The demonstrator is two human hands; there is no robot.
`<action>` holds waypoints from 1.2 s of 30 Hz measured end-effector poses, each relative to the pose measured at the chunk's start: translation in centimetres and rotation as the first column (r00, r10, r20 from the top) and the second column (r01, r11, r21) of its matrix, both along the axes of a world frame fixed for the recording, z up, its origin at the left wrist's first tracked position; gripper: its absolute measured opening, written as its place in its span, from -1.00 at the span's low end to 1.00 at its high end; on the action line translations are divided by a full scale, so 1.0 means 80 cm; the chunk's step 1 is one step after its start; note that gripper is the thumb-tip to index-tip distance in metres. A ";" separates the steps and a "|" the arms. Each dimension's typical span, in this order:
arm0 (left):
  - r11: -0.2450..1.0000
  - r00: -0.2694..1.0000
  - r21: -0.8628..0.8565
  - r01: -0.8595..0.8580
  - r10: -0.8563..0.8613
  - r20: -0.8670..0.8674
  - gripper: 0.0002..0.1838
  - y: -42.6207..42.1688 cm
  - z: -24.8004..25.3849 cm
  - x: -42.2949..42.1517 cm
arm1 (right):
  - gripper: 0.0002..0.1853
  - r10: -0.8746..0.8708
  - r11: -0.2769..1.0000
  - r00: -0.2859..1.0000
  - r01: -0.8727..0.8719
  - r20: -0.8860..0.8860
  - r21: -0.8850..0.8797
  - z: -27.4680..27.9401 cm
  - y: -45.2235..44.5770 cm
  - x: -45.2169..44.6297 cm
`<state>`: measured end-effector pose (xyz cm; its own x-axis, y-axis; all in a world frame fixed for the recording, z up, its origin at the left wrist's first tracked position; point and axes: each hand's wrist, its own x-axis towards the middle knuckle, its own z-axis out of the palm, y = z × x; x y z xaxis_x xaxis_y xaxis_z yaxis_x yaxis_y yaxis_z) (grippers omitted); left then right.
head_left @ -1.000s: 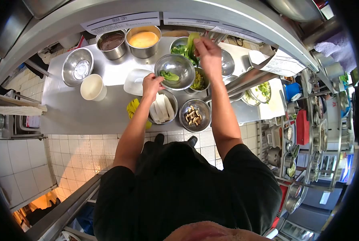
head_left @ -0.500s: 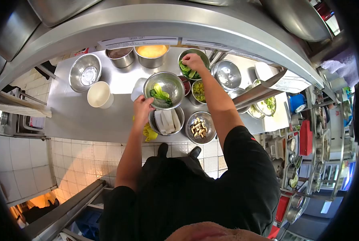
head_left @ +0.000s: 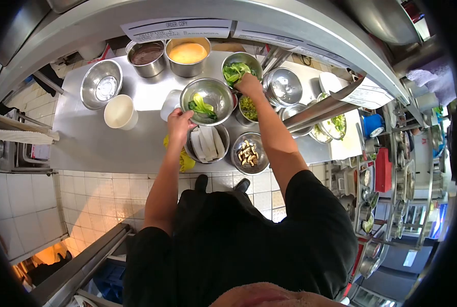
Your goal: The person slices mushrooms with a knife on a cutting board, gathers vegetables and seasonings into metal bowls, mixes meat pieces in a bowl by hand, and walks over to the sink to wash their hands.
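Note:
My left hand [head_left: 180, 124] grips the rim of a metal mixing bowl [head_left: 219, 92], held slightly tilted above the counter. A piece of bok choy [head_left: 203, 108] lies inside it. Over the near side of a second metal bowl, full of bok choy [head_left: 236, 71], my right hand [head_left: 249, 85] is closed, its fingertips down on the leaves and partly hidden. Just below the held bowl stands a bowl of long white strips [head_left: 206, 143]. To its right is a bowl of brown mushroom pieces [head_left: 248, 154]. A container of chopped green vegetables [head_left: 248, 108] sits under my right wrist.
At the back stand pots of yellow liquid [head_left: 188, 52] and dark sauce [head_left: 146, 54]. A metal bowl [head_left: 101, 84] and a cream tub [head_left: 121, 112] are at left. Stacked metal bowls [head_left: 283, 87] sit right of my arm. An overhead shelf rail with order slips [head_left: 174, 30] spans above.
My right hand has moved from the far left side of the bok choy bowl to its near side. My left hand still holds its bowl in about the same place. The view has shifted slightly.

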<state>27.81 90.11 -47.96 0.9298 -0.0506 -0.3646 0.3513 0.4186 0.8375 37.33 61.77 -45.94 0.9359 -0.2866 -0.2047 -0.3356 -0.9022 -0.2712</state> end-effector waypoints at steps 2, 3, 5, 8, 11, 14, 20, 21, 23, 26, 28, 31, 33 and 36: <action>1.000 1.000 0.024 0.017 -0.017 0.002 -0.89 -0.001 -0.002 0.004 | -0.61 -0.147 0.989 0.978 0.145 0.148 0.021 -0.002 0.011 -0.013; 0.998 0.999 0.048 0.036 -0.036 0.003 -0.89 0.000 -0.008 0.005 | -0.70 -0.193 0.981 0.960 0.190 0.201 0.031 0.003 0.010 -0.015; 0.996 0.998 0.069 0.055 -0.055 -0.002 -0.90 0.000 -0.010 0.006 | -0.72 -0.212 0.977 0.925 0.199 0.315 0.073 0.032 0.003 -0.020; 0.996 0.998 0.053 0.069 -0.068 -0.017 -0.90 -0.009 -0.008 0.006 | -0.72 -0.156 0.983 0.834 0.081 0.530 0.162 0.073 -0.010 -0.033; 0.994 0.994 0.047 0.103 -0.102 -0.027 -0.89 -0.019 0.001 0.008 | -0.71 -0.167 0.943 0.728 -0.080 0.665 0.324 0.126 -0.003 -0.054; 0.990 0.992 0.068 0.123 -0.121 -0.032 -0.89 -0.029 0.006 0.014 | -0.70 -0.259 0.702 0.835 -0.182 0.486 0.688 0.150 0.018 -0.078; 0.997 0.998 0.039 0.063 -0.064 0.002 -0.90 -0.033 0.004 0.023 | -0.75 0.147 0.924 0.824 -0.312 0.547 0.221 0.007 0.007 0.003; 0.994 0.997 0.080 0.076 -0.077 0.010 -0.89 -0.028 0.009 0.021 | -0.74 0.258 0.929 0.826 -0.354 0.502 0.105 -0.023 0.003 0.017; 0.984 0.996 0.157 0.088 -0.089 -0.001 -0.88 -0.021 0.003 0.022 | -0.70 0.360 0.932 0.880 -0.353 0.311 -0.079 -0.025 0.015 0.018; 0.992 0.998 0.116 0.057 -0.057 -0.009 -0.89 -0.013 0.003 0.018 | -0.73 0.425 0.901 0.869 -0.378 0.253 -0.215 -0.015 0.015 0.012; 0.997 1.000 0.080 0.025 -0.024 -0.008 -0.89 -0.009 0.002 0.016 | -0.77 0.448 0.887 0.851 -0.386 0.272 -0.254 -0.020 0.009 0.007; 0.995 1.000 0.097 0.005 -0.005 0.001 -0.89 -0.004 0.000 0.020 | -0.80 0.272 0.961 0.837 -0.261 0.474 -0.091 -0.023 -0.001 0.007; 0.993 1.000 0.117 0.009 -0.009 -0.005 -0.89 -0.002 0.002 0.022 | -0.80 0.233 0.960 0.595 -0.265 0.769 -0.086 -0.025 -0.018 0.017; 0.986 0.998 0.154 0.066 -0.063 -0.024 -0.90 -0.003 0.001 0.025 | -0.78 -0.080 0.926 0.715 -0.204 0.694 0.317 0.072 0.000 -0.004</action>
<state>29.81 89.85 -47.86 0.9191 -0.0520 -0.3906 0.3901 0.2608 0.8831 36.99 61.78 -40.15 0.8647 -0.2651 0.4267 0.1251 -0.7090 -0.6940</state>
